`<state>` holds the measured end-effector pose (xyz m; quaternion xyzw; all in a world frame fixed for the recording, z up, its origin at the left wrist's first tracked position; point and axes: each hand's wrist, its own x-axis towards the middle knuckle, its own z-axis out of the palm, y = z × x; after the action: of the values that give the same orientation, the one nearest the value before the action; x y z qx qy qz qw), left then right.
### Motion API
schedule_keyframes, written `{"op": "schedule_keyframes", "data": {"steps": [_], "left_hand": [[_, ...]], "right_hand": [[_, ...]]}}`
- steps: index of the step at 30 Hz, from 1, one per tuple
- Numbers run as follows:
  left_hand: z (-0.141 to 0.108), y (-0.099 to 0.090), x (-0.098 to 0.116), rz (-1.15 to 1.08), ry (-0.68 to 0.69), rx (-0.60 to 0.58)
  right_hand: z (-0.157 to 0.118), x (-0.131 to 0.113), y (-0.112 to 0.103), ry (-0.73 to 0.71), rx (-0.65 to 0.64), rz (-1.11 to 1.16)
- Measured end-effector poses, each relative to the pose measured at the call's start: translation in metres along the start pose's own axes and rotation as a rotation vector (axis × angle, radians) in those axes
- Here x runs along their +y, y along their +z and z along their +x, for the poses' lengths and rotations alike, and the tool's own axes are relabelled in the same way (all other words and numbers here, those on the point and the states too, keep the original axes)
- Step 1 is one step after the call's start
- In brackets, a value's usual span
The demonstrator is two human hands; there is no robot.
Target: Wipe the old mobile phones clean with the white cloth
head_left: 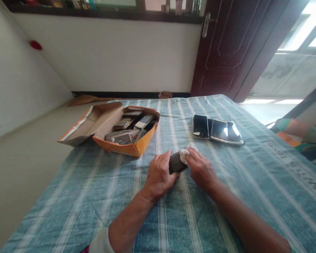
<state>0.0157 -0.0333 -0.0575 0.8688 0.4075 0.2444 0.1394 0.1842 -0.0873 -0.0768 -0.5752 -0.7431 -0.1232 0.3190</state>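
Note:
A dark mobile phone [176, 163] lies between my hands above the striped cloth, its kind of face hard to make out. Gripping its left end is my left hand [160, 175], thumb along the near edge and fingers on the far one. My right hand [202, 168] is closed on a crumpled white tissue or cloth [184, 156], which presses against the phone's right end. Part of the phone is hidden under the white wad and my fingers.
An orange cardboard box [126, 149] with its lid folded open at left holds several phones [144, 121]. Several more phones [200, 126] lie in an overlapping row at right. Blue striped cloth [116, 196] covers the surface; a dark red door [226, 45] stands behind.

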Motion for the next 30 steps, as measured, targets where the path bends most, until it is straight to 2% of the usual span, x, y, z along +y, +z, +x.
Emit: {"op": "schedule_keyframes", "data": {"steps": [4, 6, 10, 12, 17, 19, 21, 25, 30], "left_hand": [[0.000, 0.001, -0.002, -0.034, -0.007, 0.014], [0.000, 0.000, -0.002, -0.035, -0.008, 0.017], [0.000, -0.003, -0.001, -0.024, -0.024, -0.005], [0.001, -0.003, 0.000, -0.021, -0.029, -0.007], [0.001, 0.000, -0.003, -0.022, -0.003, 0.030], [0.001, 0.000, -0.004, -0.016, 0.004, 0.039], [0.001, 0.000, -0.004, -0.007, 0.003, 0.035], [0.001, -0.002, -0.003, -0.009, -0.006, 0.021], [0.002, -0.003, -0.001, -0.025, -0.009, 0.018]], "right_hand": [[0.004, -0.019, 0.002, -0.194, -0.057, 0.064], [0.006, -0.015, 0.002, -0.178, -0.058, 0.011], [0.005, 0.008, 0.001, 0.009, -0.034, -0.089], [0.004, 0.009, 0.001, 0.042, -0.015, -0.096], [0.005, -0.017, 0.006, -0.171, -0.038, -0.001], [0.008, -0.022, 0.007, -0.177, -0.059, 0.019], [0.010, -0.016, 0.007, -0.105, -0.069, -0.002], [0.009, 0.014, 0.000, 0.115, -0.047, -0.051], [0.006, 0.045, -0.009, 0.372, 0.173, 0.018]]}}
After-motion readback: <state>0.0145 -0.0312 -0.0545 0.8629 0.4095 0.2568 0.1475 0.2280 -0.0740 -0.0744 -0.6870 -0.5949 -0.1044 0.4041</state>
